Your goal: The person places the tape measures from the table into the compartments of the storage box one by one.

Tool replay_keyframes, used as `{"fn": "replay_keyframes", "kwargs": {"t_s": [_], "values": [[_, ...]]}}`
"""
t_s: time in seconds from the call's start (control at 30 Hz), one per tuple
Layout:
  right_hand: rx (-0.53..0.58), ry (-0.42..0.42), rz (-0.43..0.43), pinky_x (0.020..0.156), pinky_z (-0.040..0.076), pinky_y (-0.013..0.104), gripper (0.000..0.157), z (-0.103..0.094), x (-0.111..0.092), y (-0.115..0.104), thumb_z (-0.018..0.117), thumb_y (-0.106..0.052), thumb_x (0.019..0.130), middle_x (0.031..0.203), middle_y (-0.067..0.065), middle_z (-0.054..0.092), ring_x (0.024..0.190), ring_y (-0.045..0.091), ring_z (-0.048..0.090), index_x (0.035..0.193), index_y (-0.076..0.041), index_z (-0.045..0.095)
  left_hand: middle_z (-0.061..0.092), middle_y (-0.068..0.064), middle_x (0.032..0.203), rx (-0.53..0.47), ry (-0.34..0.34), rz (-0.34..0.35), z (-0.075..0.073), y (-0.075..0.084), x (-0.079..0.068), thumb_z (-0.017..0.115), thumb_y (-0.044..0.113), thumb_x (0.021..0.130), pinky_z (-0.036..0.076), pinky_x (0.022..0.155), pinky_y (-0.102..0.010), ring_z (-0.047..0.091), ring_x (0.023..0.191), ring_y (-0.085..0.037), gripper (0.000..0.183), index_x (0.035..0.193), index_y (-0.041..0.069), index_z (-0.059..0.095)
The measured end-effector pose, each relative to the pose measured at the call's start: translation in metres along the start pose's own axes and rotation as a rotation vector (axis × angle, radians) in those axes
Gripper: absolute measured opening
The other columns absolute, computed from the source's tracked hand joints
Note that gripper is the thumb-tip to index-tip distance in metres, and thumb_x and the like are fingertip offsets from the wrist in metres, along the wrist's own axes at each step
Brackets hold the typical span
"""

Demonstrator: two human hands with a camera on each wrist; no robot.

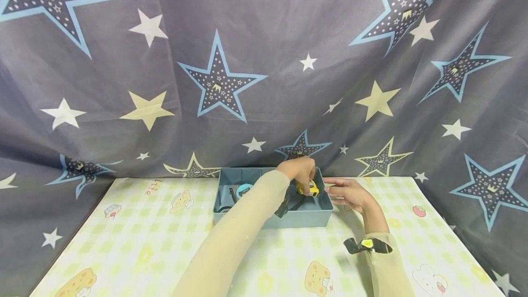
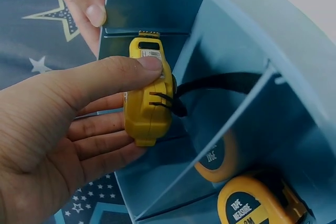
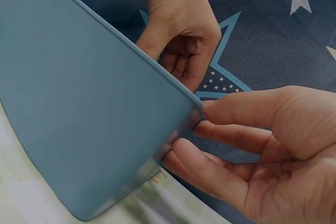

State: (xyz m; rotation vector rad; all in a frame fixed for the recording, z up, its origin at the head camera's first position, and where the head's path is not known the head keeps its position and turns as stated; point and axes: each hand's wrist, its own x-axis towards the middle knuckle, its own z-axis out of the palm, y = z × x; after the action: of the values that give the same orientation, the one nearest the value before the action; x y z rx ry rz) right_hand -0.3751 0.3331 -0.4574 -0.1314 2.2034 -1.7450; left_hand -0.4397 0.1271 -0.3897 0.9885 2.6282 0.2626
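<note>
My left hand (image 1: 300, 171) reaches down into the right part of a blue-grey divided box (image 1: 303, 219). It grips a yellow tape measure (image 2: 147, 98), thumb on one side and fingers behind, with the case on edge. A black strap (image 2: 220, 81) trails from the tape measure across the compartment. Past a thin divider lies another tape measure (image 2: 252, 200), orange-yellow with a dark label. At the box's right end, my right hand (image 1: 350, 194) touches the outer wall near the corner with extended fingers (image 3: 236, 109).
On the left side of the box sit a light-blue round item (image 1: 243, 190) and dark items. The box stands at the back of a table with a checked cloth (image 1: 165, 242), against a star-patterned curtain (image 1: 288, 81). My left sleeve (image 1: 239, 233) crosses over the box's front.
</note>
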Motion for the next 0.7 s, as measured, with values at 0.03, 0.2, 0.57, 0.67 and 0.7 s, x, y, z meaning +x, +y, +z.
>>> {"fn": "replay_keyframes", "kwargs": {"t_s": [0.03,0.2,0.57,0.67,0.7], "values": [[-0.002,-0.003,-0.002,0.105,0.052,0.046,0.058,-0.0001,-0.0001,0.0000,0.061,-0.018,0.102,0.152,0.025,0.048,0.140,0.042,0.048,0.152,0.003,0.042,0.072,0.000,0.099,-0.005,-0.002,-0.007,0.0002,-0.0007,-0.0006,0.093,0.020,0.072,0.055,0.071,-0.023,0.064,0.082,-0.011,0.041,0.106,0.008,0.073],[-0.004,-0.004,0.000,0.106,0.052,0.046,0.059,-0.0007,-0.0007,-0.0004,0.061,-0.016,0.101,0.152,0.025,0.049,0.142,0.044,0.044,0.153,0.003,0.040,0.071,0.000,0.095,-0.025,0.001,-0.028,0.0016,-0.0041,-0.0040,0.093,0.018,0.072,0.055,0.070,-0.024,0.063,0.081,-0.011,0.036,0.099,0.009,0.071],[0.002,-0.010,-0.005,0.107,0.051,0.046,0.060,0.0005,-0.0005,-0.0021,0.063,-0.018,0.101,0.153,0.025,0.047,0.142,0.044,0.045,0.153,0.003,0.041,0.070,0.001,0.093,-0.027,0.001,-0.045,0.0044,-0.0087,-0.0045,0.093,0.018,0.072,0.055,0.070,-0.023,0.063,0.080,-0.010,0.035,0.099,0.009,0.072],[0.005,-0.013,-0.003,0.107,0.051,0.046,0.060,0.0011,-0.0008,-0.0020,0.063,-0.018,0.101,0.154,0.026,0.045,0.142,0.044,0.044,0.153,0.003,0.040,0.071,0.001,0.091,-0.033,-0.011,-0.038,0.0054,-0.0095,-0.0052,0.093,0.017,0.072,0.055,0.069,-0.023,0.063,0.078,-0.010,0.034,0.098,0.008,0.072],[0.006,-0.013,-0.002,0.107,0.051,0.046,0.061,0.0011,-0.0009,-0.0019,0.063,-0.018,0.101,0.154,0.026,0.045,0.142,0.045,0.044,0.153,0.003,0.040,0.071,0.001,0.090,-0.035,-0.014,-0.036,0.0058,-0.0097,-0.0054,0.093,0.017,0.072,0.055,0.069,-0.023,0.063,0.078,-0.010,0.034,0.097,0.008,0.073]]}}
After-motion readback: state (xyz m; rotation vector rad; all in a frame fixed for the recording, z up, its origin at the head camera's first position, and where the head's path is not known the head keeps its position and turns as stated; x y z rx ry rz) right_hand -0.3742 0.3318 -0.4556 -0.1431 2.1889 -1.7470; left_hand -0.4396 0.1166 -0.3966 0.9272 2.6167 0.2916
